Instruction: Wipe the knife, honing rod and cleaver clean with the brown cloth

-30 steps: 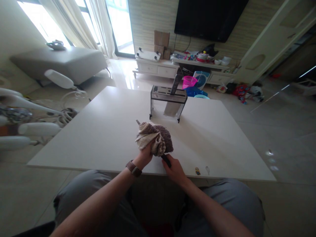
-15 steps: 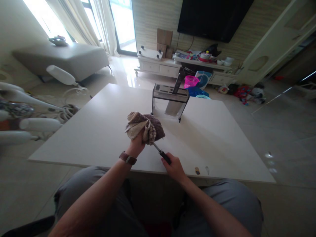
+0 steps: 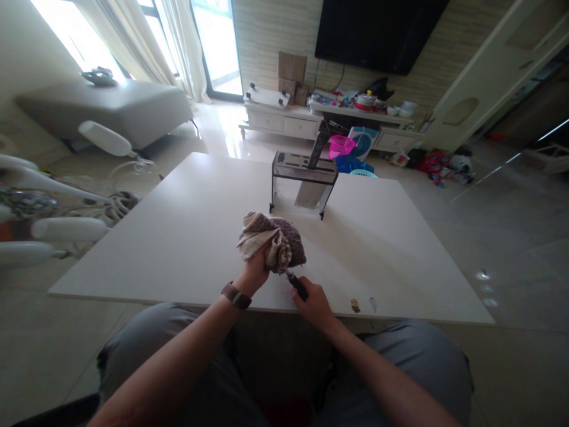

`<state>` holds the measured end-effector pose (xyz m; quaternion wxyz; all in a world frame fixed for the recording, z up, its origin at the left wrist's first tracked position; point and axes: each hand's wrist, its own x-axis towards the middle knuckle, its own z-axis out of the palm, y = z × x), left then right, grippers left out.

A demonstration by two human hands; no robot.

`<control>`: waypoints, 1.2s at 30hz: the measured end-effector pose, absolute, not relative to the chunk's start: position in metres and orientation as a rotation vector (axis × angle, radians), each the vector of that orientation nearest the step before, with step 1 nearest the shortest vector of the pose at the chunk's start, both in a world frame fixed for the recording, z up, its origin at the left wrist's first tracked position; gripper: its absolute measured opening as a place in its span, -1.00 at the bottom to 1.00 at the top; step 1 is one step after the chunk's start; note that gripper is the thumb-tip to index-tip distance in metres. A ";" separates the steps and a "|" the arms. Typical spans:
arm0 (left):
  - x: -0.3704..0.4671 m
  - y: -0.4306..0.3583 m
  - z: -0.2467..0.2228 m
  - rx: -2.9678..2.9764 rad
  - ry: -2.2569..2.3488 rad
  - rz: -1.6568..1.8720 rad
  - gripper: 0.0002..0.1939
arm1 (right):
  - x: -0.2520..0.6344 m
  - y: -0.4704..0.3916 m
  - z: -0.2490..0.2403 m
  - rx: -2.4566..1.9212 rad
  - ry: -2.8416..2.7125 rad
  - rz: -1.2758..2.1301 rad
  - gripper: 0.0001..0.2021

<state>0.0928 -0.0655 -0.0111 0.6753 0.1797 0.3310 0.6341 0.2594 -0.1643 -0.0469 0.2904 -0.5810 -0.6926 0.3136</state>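
Observation:
My left hand point(image 3: 258, 270) is closed around a bunched brown and beige cloth point(image 3: 278, 243), held above the white table. My right hand point(image 3: 312, 302) grips the black handle of a slim metal tool point(image 3: 297, 286) near the table's front edge. A short piece of bare metal shows between handle and cloth; the rest is hidden inside the cloth, so its kind cannot be told. Beyond the cloth stands a clear-sided knife block point(image 3: 304, 169) with a slotted top. One broad-bladed knife point(image 3: 317, 148) is in it, its dark handle sticking up.
The white table point(image 3: 178, 237) spans the view before my knees. Two small stickers point(image 3: 355, 305) are near its front edge. White lamp-like parts with cables point(image 3: 106, 139) lie on the left. Behind are a pink basket point(image 3: 341, 146) and a low cabinet point(image 3: 284, 124).
The cloth in my left hand has slid along the tool toward the right hand and handle, covering most of the metal that showed before. The right hand has barely moved.

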 end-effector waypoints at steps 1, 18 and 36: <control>0.096 -0.068 -0.011 0.397 0.762 1.441 -0.68 | 0.259 -0.164 -0.046 -1.546 -1.847 0.842 -0.86; 0.086 -0.054 0.003 0.485 0.734 1.546 -0.64 | 0.259 -0.162 -0.046 -1.524 -1.822 0.874 -0.89; 0.111 -0.086 -0.012 0.419 0.795 1.407 -0.66 | 0.258 -0.163 -0.051 -1.561 -1.827 0.822 -0.85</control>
